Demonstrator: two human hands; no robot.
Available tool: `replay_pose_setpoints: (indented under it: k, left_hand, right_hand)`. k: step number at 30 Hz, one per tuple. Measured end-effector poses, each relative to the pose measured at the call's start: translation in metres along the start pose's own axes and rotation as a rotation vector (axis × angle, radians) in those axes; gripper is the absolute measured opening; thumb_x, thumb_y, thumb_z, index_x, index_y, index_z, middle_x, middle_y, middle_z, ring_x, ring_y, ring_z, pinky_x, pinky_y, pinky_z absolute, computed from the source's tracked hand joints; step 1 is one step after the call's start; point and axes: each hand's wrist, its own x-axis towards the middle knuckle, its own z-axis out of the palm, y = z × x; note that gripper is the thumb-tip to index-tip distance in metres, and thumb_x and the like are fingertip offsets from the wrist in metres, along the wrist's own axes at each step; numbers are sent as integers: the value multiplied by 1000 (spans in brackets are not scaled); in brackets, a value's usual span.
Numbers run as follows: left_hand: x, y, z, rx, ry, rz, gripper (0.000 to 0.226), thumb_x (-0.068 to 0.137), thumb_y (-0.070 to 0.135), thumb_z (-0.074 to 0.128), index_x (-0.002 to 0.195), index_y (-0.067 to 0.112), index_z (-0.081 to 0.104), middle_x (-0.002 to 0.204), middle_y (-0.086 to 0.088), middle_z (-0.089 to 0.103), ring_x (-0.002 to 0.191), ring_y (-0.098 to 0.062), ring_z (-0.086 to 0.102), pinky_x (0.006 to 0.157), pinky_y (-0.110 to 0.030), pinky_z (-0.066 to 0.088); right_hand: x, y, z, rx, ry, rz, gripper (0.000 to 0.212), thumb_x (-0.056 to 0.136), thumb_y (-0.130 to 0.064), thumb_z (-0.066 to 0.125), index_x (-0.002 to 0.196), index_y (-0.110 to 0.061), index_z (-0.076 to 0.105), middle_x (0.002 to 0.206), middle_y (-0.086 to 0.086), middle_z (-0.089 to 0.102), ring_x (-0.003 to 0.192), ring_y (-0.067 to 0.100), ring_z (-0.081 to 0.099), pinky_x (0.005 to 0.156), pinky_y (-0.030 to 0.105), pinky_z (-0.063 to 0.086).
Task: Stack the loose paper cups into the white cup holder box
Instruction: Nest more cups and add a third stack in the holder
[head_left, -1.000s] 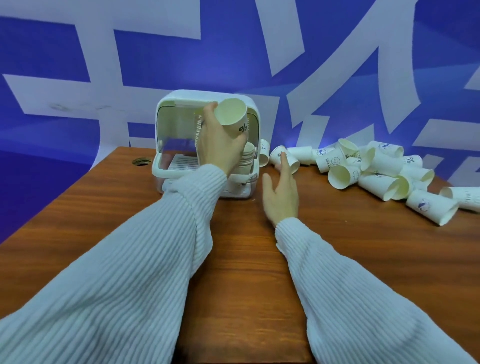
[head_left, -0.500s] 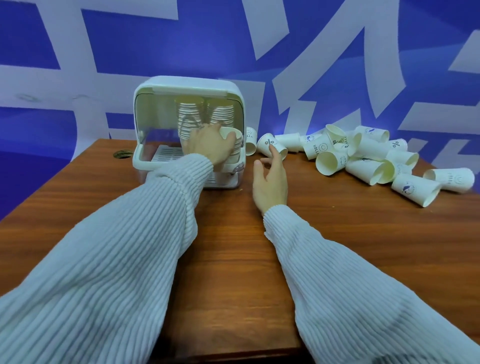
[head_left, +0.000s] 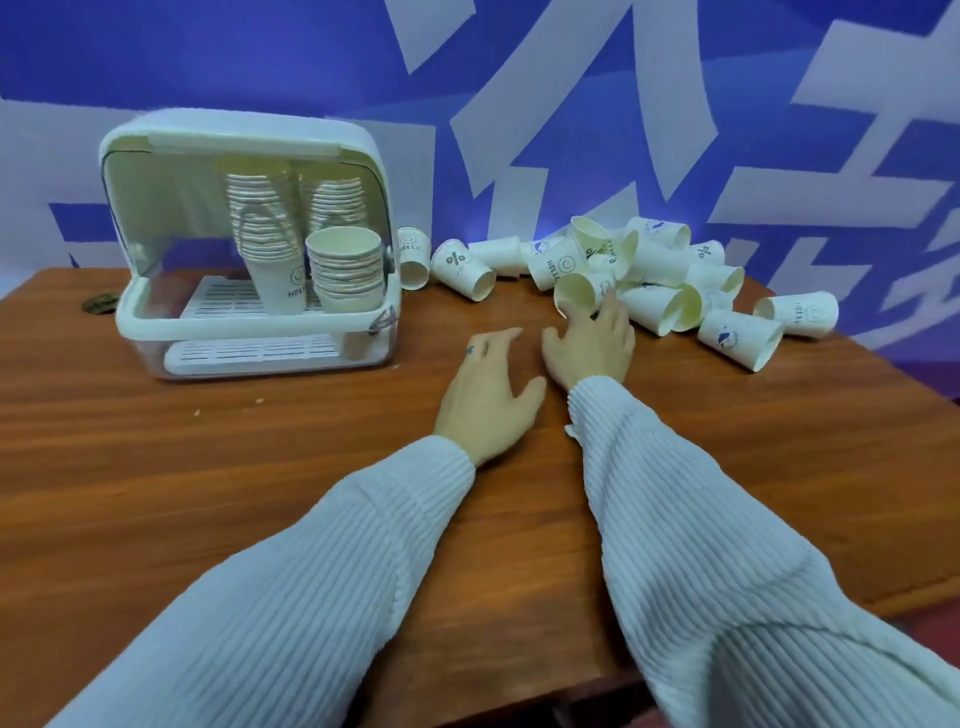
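Your left hand (head_left: 488, 400) has come away from the white cup holder box (head_left: 249, 234) empty and spread; that cup now tops the short stack (head_left: 345, 273) inside. Your right hand (head_left: 592, 345), open, touches the nearest loose paper cup (head_left: 576, 293), ungripped.

Bright, even indoor light with a cool blue cast falls from above, leaving only faint, soft shadows under the hands and a dull sheen on the wooden table (head_left: 156, 467). The wide-angle lens bends the table edges and wall pattern (most at the corners), and the whole picture is slightly soft.
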Motion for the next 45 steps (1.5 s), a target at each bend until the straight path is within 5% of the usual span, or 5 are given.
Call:
replay_pose_setpoints:
  k: [8,17,22,30,45]
  left_hand:
    - [0,0,-6,-48,47,-23,59,97,35,63,151,28,40,141,8,41,117,-8,54,100,-44,52]
    - [0,2,-5,128,123,65,113,75,28,84,163,29,14,164,-3,28,149,-25,26,121,-44,27]
    - [-2,3,-8,54,52,67,75,80,31,81,144,32,41,134,10,56,127,-18,53,99,-40,47]
    - [0,-1,-6,45,36,75,77,81,41,80,145,37,38,135,13,54,127,-14,52,102,-40,47]
    - [5,-4,-5,43,50,42,81,82,41,81,148,39,34,141,14,50,129,-13,51,102,-34,43]
  right_hand:
    - [9,-3,-4,68,-3,150,67,96,-44,49,154,-13,41,166,2,31,153,27,25,122,46,23]
    - [-61,-6,-50,858,-33,63,27,92,-22,61,71,-28,77,78,-13,73,86,15,68,78,40,57]
    - [-56,-9,-52,916,-16,63,21,95,-28,62,82,-19,76,81,-7,71,83,7,62,83,38,53]
    - [47,33,-71,-357,136,-269,35,99,-31,54,131,-36,67,170,7,20,157,34,13,125,50,12]
    - [90,36,-83,-1176,-67,-577,42,108,-39,36,134,-28,66,143,-1,59,152,30,22,126,53,7]
